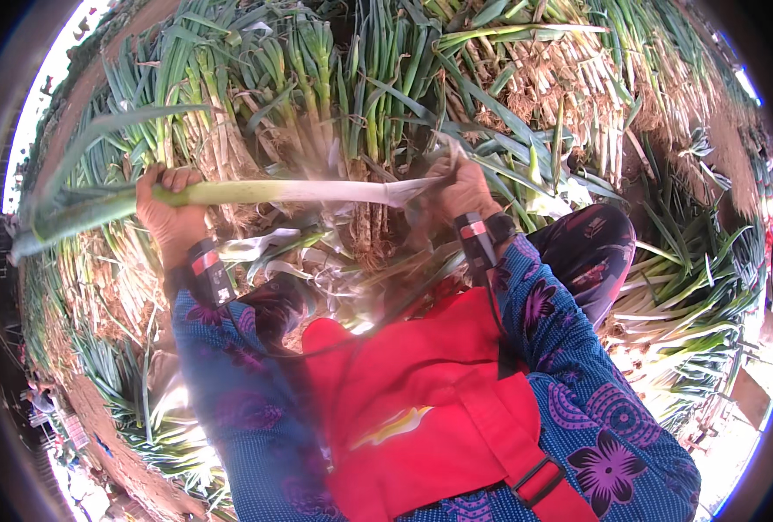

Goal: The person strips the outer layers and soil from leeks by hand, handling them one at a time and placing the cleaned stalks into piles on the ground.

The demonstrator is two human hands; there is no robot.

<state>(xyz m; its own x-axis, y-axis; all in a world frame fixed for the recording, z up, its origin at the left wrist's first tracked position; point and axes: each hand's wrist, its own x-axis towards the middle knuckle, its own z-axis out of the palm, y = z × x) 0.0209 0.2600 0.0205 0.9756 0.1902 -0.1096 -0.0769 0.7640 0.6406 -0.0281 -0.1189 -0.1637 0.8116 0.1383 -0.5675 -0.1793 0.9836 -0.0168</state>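
A single long green onion [291, 191] is held across in front of me, its green leaves to the left and its white shank to the right. My left hand [171, 213] is wrapped round the pale-green part where the leaves begin. At the other end, my right hand [466, 187] is closed, gripping a thin, whitish outer layer or the root end; motion blur hides which. Loose peeled skins and leaves [317, 270] lie below the onion, between my knees.
Bundled green onions [308, 78] with rooty ends stand close together ahead. More bunches [552, 96] are heaped at the far right. Onions with white shanks lie in a pile [673, 322] to my right, and others [177, 444] at lower left. Bare soil [134, 470] shows at the left.
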